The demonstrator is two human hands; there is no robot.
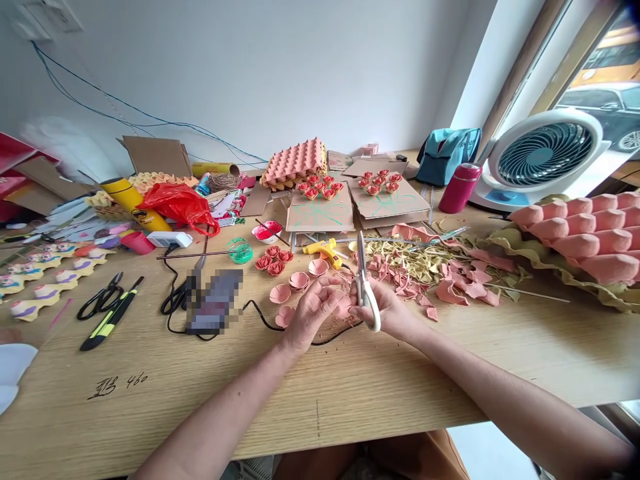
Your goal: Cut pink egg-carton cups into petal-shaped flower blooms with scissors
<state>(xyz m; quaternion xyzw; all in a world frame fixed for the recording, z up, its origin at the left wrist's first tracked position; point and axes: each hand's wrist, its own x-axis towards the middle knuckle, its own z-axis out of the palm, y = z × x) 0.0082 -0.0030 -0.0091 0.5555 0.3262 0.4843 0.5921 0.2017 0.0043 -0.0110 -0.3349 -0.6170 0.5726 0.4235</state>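
My right hand [390, 312] is closed round a pair of scissors [370, 308] with pale handles, blades pointing up and away. Close beside it, my left hand [314, 312] pinches a small pink egg-carton cup [343, 305], partly hidden by the fingers. Several loose pink cups [299, 281] lie on the table just past my left hand. Beyond them sit finished red paper-pulp flowers [275, 261] and a yellow glue gun [324, 251]. Pink and yellowish carton scraps [405, 267] are heaped beyond my right hand.
Red flowers stand on cardboard sheets [320, 215] at the back. Egg trays [590, 233] are stacked at right, near a fan [545, 153] and a pink bottle [460, 188]. At left lie black scissors [103, 295], a utility knife [113, 317] and a black cable [173, 300].
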